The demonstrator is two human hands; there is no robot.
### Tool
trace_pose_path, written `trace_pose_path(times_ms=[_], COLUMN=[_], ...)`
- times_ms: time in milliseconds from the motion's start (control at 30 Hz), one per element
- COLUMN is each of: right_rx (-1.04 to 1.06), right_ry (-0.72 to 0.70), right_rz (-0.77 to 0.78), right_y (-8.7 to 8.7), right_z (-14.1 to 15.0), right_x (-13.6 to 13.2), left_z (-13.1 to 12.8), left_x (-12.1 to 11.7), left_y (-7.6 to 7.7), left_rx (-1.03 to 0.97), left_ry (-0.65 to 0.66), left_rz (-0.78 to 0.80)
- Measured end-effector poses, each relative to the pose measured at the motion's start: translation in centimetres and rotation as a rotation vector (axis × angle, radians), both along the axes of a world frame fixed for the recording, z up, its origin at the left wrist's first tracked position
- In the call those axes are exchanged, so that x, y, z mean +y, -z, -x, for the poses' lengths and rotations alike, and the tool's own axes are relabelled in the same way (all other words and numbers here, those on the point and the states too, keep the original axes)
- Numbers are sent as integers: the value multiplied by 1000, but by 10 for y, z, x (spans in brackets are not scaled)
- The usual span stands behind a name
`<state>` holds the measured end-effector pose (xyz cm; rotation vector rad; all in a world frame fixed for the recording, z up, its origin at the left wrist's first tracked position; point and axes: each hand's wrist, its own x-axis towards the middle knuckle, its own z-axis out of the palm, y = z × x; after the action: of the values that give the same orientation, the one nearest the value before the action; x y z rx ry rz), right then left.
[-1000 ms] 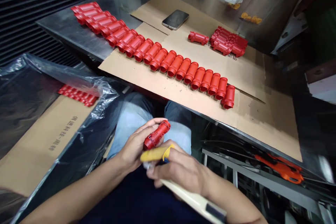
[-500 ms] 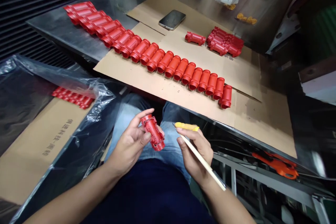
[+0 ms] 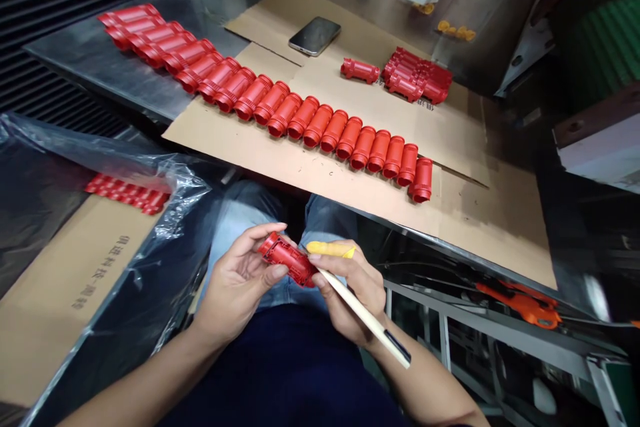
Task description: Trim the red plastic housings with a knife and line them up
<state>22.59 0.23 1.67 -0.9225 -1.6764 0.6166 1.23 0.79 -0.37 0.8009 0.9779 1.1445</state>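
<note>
Red moulded plastic cylinder (image 3: 287,259) held above the knees, lying across the curled fingers of the left hand (image 3: 235,283), thumb on top. Its right end touches the right hand (image 3: 347,293), which is closed around a slender pale stick (image 3: 363,313). A yellow strip (image 3: 330,249) lies at the stick's upper end, against the fingers; its material is hard to judge from this view, possibly cloth.

Ahead, a long row of red cylinders (image 3: 320,127) lies side by side on a cardboard sheet (image 3: 320,177) over the steel table (image 3: 75,60). Beyond the row: a single red cylinder (image 3: 360,71), a red heap (image 3: 413,77), and a phone (image 3: 315,36). At left, more red parts (image 3: 125,193) lie beneath clear plastic film (image 3: 175,180).
</note>
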Motion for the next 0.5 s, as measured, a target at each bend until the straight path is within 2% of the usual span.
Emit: trace_pose_path(times_ms=[167, 300, 400, 500], right_rx=[-6, -18, 57, 175], right_ry=[9, 132, 114, -55], right_rz=[7, 90, 313, 636], right_y=[-6, -9, -9, -7], right_z=[-1, -9, -15, -15], right_x=[2, 8, 17, 26], left_z=[-1, -2, -4, -4], left_x=[-1, -2, -1, 1], left_y=[2, -2, -7, -12], left_rx=[-9, -91, -168, -230], left_ry=[28, 63, 139, 193], left_rz=[30, 75, 102, 124])
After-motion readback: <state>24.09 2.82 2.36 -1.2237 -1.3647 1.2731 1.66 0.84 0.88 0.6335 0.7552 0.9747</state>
